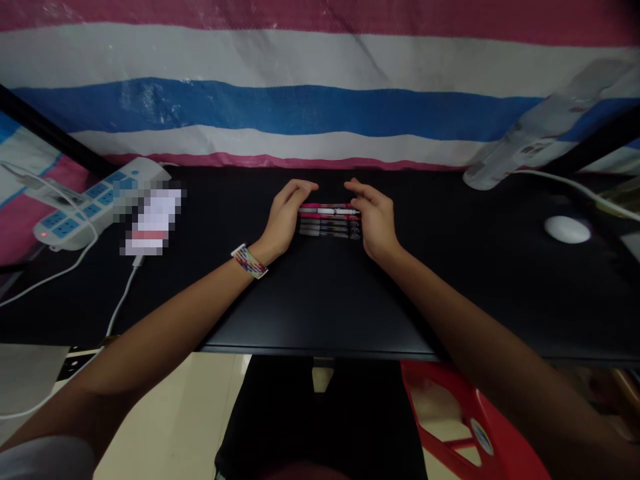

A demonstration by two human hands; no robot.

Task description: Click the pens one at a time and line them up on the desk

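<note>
Several pens lie side by side in a row on the black desk (320, 300), their lengths running left to right. Pink and white pens (330, 211) are at the far side of the row, and clear pens with dark ends (329, 230) at the near side. My left hand (289, 217) stands on edge at the left ends of the pens, fingers extended forward. At their right ends is my right hand (376, 217), turned inward with its fingers stretched out. The palms face each other, and neither hand is wrapped round a pen.
On the left lie a white power strip (107, 193) and a blurred-out phone (155, 220) with a white cable. A white mouse (567, 229) and a clear plastic bottle (520, 143) are on the right. Striped sheeting (310, 110) hangs behind the desk; a red stool (450, 413) stands below.
</note>
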